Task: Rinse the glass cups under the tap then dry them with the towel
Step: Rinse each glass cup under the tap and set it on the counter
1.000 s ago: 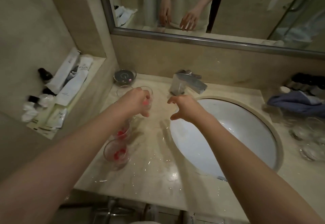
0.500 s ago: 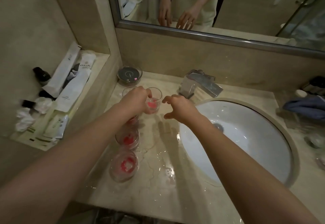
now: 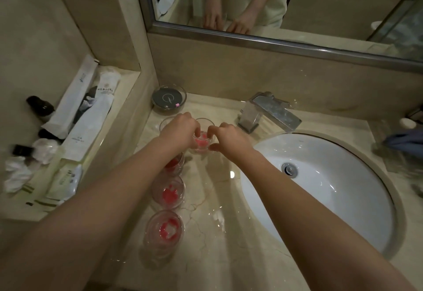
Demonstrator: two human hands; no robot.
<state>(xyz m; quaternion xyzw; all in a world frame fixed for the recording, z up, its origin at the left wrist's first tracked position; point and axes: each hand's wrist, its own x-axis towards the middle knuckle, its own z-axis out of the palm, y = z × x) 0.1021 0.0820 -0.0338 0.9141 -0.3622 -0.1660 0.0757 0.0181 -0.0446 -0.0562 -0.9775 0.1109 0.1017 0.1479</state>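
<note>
Left grip point(image 3: 180, 130) holds glass cup point(image 3: 202, 139)

Camera inventory, as I read it from my station. I have one view only: head camera, worn by the person, wide-angle, straight edges bowing toward the frame borders.

Facing: forward and steeply down onto the counter point(image 3: 229, 233).

Nearness: close; both forearms enter from 6 o'clock and fill the lower frame.

Coverage: sink basin point(image 3: 332, 199) at 3 to 4 o'clock, tap point(image 3: 270, 112) just right of 12, side ledge point(image 3: 128, 78) at 9, mirror point(image 3: 274, 4) across 12 to 1.

Shared ground: no second camera. I note the mirror returns an opposite-facing look at the person's arms and torso.
</note>
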